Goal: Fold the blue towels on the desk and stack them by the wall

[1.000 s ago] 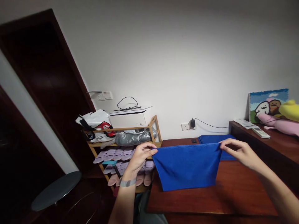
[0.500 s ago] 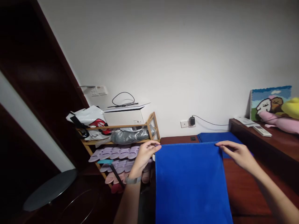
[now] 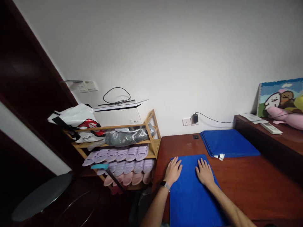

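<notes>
A blue cloth (image 3: 189, 195) lies flat on the brown wooden table (image 3: 251, 186), its near end running out of the bottom of the view. My left hand (image 3: 174, 170) rests palm down near its far left corner, fingers spread. Near the far right corner my right hand (image 3: 204, 172) lies flat too, fingers stretched out. Neither hand grips anything. Behind and to the right sits a neat stack of folded blue cloths (image 3: 229, 142), with small white tags (image 3: 221, 156) at its front edge.
A wooden shoe rack (image 3: 155, 148) with purple slippers (image 3: 121, 154) stands left of the table, with a white box (image 3: 118, 116) on top. A raised ledge (image 3: 267, 142) on the right bears a remote (image 3: 271, 128) and a pink plush toy (image 3: 287, 117). A round stool (image 3: 42, 195) stands at lower left.
The blue cloth, held up by its top corners and partly folded a second ago, dropped open and now lies spread on the table. Both hands have let go and flattened on it.
</notes>
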Available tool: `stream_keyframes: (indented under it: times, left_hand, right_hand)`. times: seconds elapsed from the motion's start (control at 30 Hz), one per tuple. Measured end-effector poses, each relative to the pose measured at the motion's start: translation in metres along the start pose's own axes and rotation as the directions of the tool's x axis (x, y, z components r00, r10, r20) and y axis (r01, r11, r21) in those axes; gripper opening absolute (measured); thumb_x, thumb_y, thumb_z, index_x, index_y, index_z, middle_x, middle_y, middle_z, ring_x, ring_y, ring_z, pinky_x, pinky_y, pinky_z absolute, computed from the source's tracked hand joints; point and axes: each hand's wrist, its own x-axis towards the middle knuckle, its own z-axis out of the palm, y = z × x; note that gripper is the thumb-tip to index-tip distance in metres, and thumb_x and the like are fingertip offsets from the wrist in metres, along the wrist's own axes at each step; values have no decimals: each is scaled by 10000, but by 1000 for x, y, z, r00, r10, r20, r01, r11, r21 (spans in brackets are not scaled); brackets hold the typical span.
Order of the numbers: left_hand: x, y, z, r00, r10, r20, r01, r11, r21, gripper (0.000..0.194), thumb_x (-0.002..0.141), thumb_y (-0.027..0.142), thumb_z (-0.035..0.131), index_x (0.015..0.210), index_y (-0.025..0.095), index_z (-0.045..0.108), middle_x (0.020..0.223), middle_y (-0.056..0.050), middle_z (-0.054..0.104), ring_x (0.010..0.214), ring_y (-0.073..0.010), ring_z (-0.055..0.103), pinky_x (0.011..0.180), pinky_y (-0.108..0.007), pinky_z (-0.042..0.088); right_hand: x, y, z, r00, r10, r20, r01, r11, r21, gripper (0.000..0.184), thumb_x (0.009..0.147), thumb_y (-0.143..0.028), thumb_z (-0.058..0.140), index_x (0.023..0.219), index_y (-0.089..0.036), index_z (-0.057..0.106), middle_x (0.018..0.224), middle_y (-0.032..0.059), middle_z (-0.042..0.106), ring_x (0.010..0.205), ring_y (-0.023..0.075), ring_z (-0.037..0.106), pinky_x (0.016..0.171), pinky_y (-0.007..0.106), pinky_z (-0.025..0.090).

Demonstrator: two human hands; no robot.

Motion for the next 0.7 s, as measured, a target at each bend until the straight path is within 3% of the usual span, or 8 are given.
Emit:
stream_keyframes:
  times: [0.07, 0.17, 0.37, 0.47, 0.53, 0.6, 0.7]
  left_hand:
    - [-6, -7, 15, 989, 0, 148, -25, 986, 165, 501, 1061, 460, 394, 1521, 296, 508, 1644, -79, 418, 1525, -278, 357, 1237, -533, 309]
    - [-3, -16, 22, 974, -56, 221, 3, 972, 236, 556, 1062, 525, 371, 1585, 340, 395, 1690, -68, 322, 1557, -282, 285, 1257, -537, 254]
    - [8, -3, 19, 950, -234, 208, 169, 942, 291, 584, 1055, 537, 349, 1600, 328, 370, 1702, -82, 290, 1567, -325, 239, 1256, -534, 241]
    - [-12, 12, 20, 935, -320, 153, 250, 902, 353, 633, 1041, 572, 347, 1599, 276, 382, 1661, -141, 369, 1540, -377, 296, 1221, -561, 291]
    - [-33, 20, 18, 926, -363, 98, 297, 865, 404, 648, 1030, 586, 361, 1552, 221, 480, 1570, -200, 494, 1469, -416, 419, 1178, -582, 342]
    - [-50, 26, 11, 933, -360, 25, 313, 843, 438, 634, 1038, 559, 349, 1431, 147, 630, 1418, -241, 628, 1358, -420, 547, 1150, -589, 370]
    - [-56, 26, -1, 980, -191, -49, 194, 891, 411, 563, 1063, 451, 313, 1313, 141, 712, 1379, -202, 667, 1348, -355, 563, 1176, -560, 360]
  right_hand:
    - [-5, 2, 20, 998, 4, 65, 3, 995, -102, 694, 1023, -480, 298, 1614, -117, 330, 1697, 107, 255, 1582, 311, 186, 1286, 496, 120]
    - [3, 9, 28, 993, -12, 118, 29, 990, -139, 723, 1030, -539, 206, 1641, -156, 246, 1714, 75, 203, 1596, 280, 124, 1290, 479, 59]
    - [51, 21, 17, 971, -125, 204, 148, 984, -101, 729, 1028, -551, 166, 1651, -175, 207, 1725, 78, 175, 1600, 262, 99, 1286, 488, 39]
    - [79, 17, 8, 922, -292, 254, 309, 950, -30, 701, 1022, -545, 217, 1640, -219, 269, 1716, 62, 223, 1596, 241, 131, 1285, 472, 80]
    - [86, 6, 2, 877, -391, 278, 404, 915, 12, 660, 1012, -537, 278, 1619, -281, 332, 1702, 19, 274, 1588, 218, 171, 1287, 449, 100]
    - [76, -5, 0, 867, -443, 229, 449, 893, 29, 636, 1009, -480, 310, 1616, -290, 341, 1702, 9, 272, 1588, 219, 175, 1287, 455, 113]
    - [31, -9, 4, 950, -312, 24, 313, 950, -26, 637, 1025, -403, 252, 1631, -215, 314, 1714, 45, 229, 1595, 251, 140, 1288, 480, 115]
